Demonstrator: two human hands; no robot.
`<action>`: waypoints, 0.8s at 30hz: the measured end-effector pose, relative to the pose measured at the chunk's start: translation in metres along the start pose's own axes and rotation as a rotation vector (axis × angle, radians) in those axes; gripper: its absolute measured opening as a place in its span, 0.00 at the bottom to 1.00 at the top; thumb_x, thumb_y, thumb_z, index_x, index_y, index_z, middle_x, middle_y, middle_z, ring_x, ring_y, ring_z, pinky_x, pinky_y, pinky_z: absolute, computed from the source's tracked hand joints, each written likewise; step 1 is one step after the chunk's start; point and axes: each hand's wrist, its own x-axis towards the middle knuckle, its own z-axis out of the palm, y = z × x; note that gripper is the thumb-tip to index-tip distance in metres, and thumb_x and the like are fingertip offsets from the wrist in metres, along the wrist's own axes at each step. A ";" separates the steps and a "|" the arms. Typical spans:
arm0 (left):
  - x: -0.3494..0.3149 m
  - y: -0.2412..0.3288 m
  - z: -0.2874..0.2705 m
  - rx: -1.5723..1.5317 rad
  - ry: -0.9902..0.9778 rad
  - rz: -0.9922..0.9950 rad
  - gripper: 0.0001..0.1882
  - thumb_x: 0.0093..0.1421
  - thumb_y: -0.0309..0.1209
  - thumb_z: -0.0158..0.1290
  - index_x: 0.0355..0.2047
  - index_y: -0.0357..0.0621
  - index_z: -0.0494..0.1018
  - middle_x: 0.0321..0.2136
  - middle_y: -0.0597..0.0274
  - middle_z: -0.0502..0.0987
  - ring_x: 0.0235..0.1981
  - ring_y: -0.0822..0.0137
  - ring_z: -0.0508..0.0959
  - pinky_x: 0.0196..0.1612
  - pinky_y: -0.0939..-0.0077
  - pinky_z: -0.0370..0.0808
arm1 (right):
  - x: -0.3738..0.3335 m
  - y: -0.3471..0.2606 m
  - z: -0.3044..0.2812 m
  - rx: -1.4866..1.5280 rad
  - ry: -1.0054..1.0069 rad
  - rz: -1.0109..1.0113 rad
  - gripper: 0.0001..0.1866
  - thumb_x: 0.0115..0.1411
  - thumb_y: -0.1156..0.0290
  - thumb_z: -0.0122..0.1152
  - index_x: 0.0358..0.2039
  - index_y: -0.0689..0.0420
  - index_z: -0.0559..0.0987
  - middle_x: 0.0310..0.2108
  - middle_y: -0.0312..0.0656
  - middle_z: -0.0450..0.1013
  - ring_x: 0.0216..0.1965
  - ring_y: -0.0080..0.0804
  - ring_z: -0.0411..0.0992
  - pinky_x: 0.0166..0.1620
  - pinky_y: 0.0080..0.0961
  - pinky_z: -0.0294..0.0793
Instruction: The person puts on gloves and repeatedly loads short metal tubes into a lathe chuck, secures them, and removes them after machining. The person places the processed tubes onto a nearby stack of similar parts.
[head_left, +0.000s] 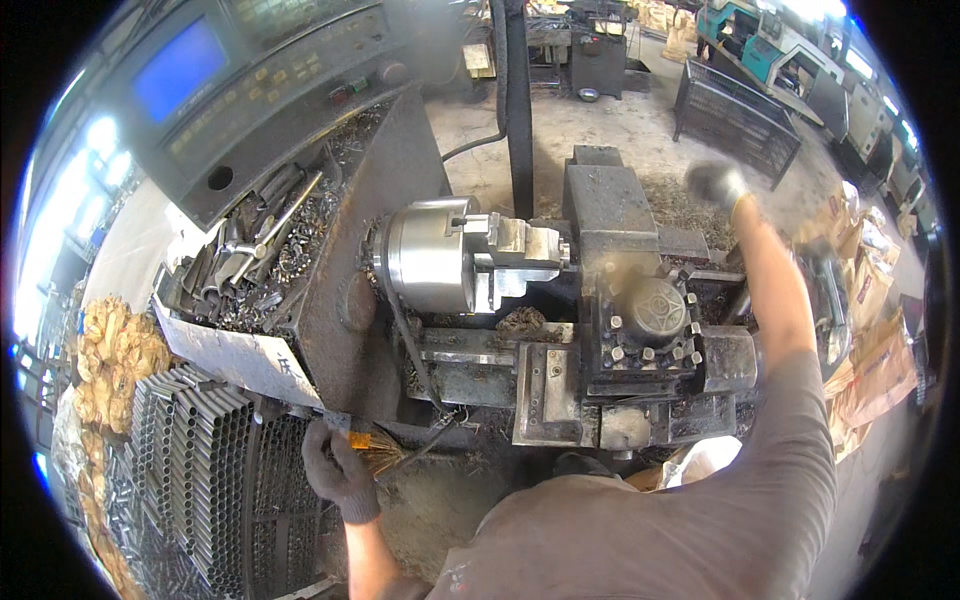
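Observation:
My left hand (342,475), in a dark grey knitted glove, is low beside the lathe's front, its fingers curled at a brush (360,440) with an orange band and straw-coloured bristles. The brush's handle end is partly hidden by the fingers. My right arm reaches far forward past the tool post. The gloved right hand (718,183) is blurred beyond the tailstock (612,200), and its fingers cannot be made out. Between my hands stands the lathe's shiny chuck (430,257) with stepped jaws (525,245). A dark square tool post (650,320) with several bolts sits on the carriage.
A control panel with a blue screen (180,70) rises at upper left. Below it, a tray (225,345) holds tools and metal chips. Stacked metal tubes (195,470) stand lower left. Brown paper sacks (870,370) lie at right; a mesh crate (740,120) stands farther back.

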 end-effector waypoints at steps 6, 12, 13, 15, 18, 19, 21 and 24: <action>0.100 0.097 0.068 0.088 -0.199 0.390 0.17 0.67 0.36 0.58 0.49 0.37 0.79 0.44 0.45 0.83 0.43 0.43 0.82 0.50 0.54 0.79 | 0.041 0.030 -0.090 1.416 0.386 0.379 0.17 0.71 0.64 0.59 0.56 0.56 0.84 0.47 0.41 0.84 0.45 0.31 0.82 0.48 0.28 0.82; 0.249 0.154 0.198 0.532 -0.364 0.131 0.41 0.72 0.50 0.49 0.79 0.54 0.48 0.57 0.39 0.79 0.54 0.37 0.81 0.57 0.37 0.75 | -0.084 -0.127 -0.141 1.151 0.292 -0.238 0.17 0.62 0.72 0.68 0.52 0.60 0.85 0.42 0.50 0.85 0.39 0.31 0.84 0.45 0.28 0.84; 0.272 0.156 0.216 0.580 -0.382 0.109 0.43 0.71 0.50 0.50 0.79 0.55 0.44 0.58 0.38 0.79 0.54 0.37 0.82 0.57 0.37 0.74 | -0.106 -0.138 -0.152 1.123 0.325 -0.337 0.17 0.60 0.73 0.68 0.50 0.59 0.86 0.41 0.50 0.85 0.39 0.31 0.84 0.46 0.28 0.84; 0.308 0.156 0.242 0.653 -0.498 0.036 0.45 0.70 0.51 0.51 0.80 0.56 0.42 0.59 0.37 0.78 0.55 0.39 0.82 0.59 0.38 0.74 | -0.150 -0.144 -0.167 1.108 0.285 -0.383 0.15 0.61 0.75 0.66 0.49 0.58 0.86 0.40 0.48 0.86 0.40 0.30 0.85 0.46 0.30 0.84; 0.316 0.155 0.255 0.637 -0.454 0.087 0.44 0.70 0.51 0.50 0.79 0.55 0.44 0.57 0.38 0.79 0.55 0.40 0.82 0.57 0.39 0.75 | -0.189 -0.139 -0.177 1.039 0.241 -0.513 0.14 0.60 0.76 0.68 0.47 0.61 0.86 0.38 0.47 0.86 0.41 0.33 0.85 0.45 0.29 0.84; 0.305 0.156 0.249 0.620 -0.417 0.092 0.43 0.70 0.51 0.50 0.79 0.55 0.45 0.57 0.39 0.79 0.55 0.40 0.82 0.56 0.38 0.75 | -0.203 -0.141 -0.179 1.062 0.234 -0.542 0.13 0.60 0.78 0.67 0.46 0.62 0.86 0.40 0.49 0.85 0.42 0.34 0.85 0.44 0.29 0.85; 0.253 0.153 0.226 0.423 -0.176 0.278 0.41 0.69 0.53 0.50 0.77 0.56 0.52 0.54 0.41 0.80 0.50 0.40 0.83 0.53 0.41 0.76 | -0.224 -0.154 -0.180 1.135 0.351 -0.712 0.16 0.61 0.81 0.67 0.50 0.60 0.84 0.42 0.50 0.85 0.44 0.33 0.85 0.45 0.30 0.87; 0.114 0.131 0.158 0.283 -0.471 0.285 0.32 0.67 0.53 0.53 0.67 0.52 0.68 0.46 0.44 0.82 0.41 0.42 0.83 0.46 0.43 0.78 | -0.257 -0.197 -0.185 1.449 0.330 -0.874 0.21 0.52 0.89 0.67 0.48 0.66 0.83 0.44 0.55 0.84 0.47 0.42 0.85 0.50 0.34 0.88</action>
